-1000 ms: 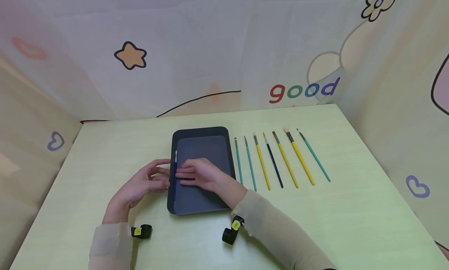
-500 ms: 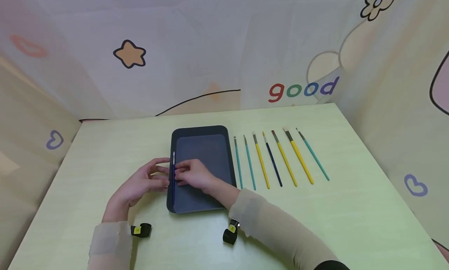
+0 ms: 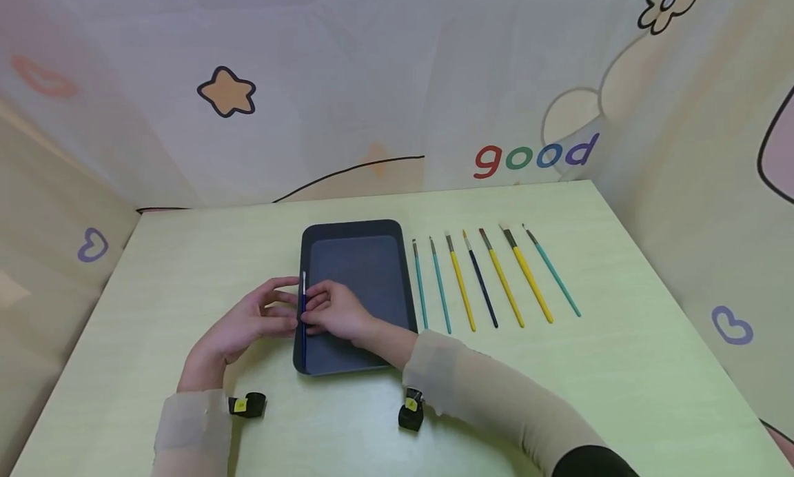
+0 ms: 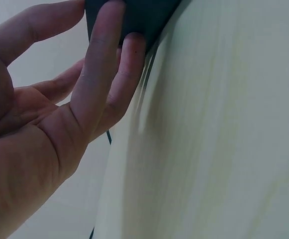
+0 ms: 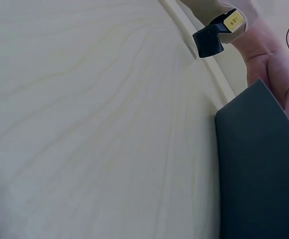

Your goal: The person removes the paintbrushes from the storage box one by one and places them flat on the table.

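Note:
In the head view, a dark blue paintbrush (image 3: 304,349) lies lengthwise along the left wall of a dark grey tray (image 3: 356,270). My right hand (image 3: 338,313) reaches into the tray with bent fingers; its thumb and fingertips pinch the brush near its middle, though the contact is partly hidden. From outside, my left hand (image 3: 257,316) touches the tray's left side with loosely bent fingers. The left wrist view shows fingertips (image 4: 133,47) against the tray's outer wall (image 4: 149,15). In the right wrist view only the tray's side (image 5: 258,164) and the left hand (image 5: 276,74) beyond it appear.
Right of the tray, several paintbrushes lie in a row, bristles away from me: teal (image 3: 420,284), yellow (image 3: 460,284), dark blue (image 3: 480,280), a wide yellow one (image 3: 530,277) and a slanted teal one (image 3: 552,270). A printed cloth (image 3: 347,91) hangs behind the pale table (image 3: 620,367).
The right hand's fingers have gone from straight to bent. Hand and blue brush have shifted left against the tray wall, the brush also slightly toward me. The left hand stays at the tray's side.

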A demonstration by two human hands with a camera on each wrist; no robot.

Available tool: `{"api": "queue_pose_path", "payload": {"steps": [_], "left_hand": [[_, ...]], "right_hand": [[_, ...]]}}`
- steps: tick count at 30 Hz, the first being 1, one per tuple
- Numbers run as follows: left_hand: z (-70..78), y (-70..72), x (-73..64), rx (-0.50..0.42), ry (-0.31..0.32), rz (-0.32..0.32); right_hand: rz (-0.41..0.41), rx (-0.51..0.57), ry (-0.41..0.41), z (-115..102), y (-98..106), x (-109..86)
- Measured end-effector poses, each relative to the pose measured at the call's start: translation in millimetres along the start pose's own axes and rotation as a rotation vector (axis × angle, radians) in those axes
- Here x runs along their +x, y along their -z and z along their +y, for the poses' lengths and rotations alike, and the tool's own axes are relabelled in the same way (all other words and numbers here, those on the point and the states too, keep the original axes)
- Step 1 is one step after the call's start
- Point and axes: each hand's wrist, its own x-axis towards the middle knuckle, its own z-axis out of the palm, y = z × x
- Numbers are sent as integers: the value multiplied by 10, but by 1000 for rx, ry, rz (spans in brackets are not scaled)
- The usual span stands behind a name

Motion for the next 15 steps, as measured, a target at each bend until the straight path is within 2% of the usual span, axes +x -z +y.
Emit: {"api": "queue_pose_path", "payload": {"steps": [7,15], "left_hand": [[28,-21,-3,22,29,36],[42,-29,-2,12,43,71]], "right_hand": [[-2,54,1,-1,-11,12],[12,195,-75,-90,55,2]]}}
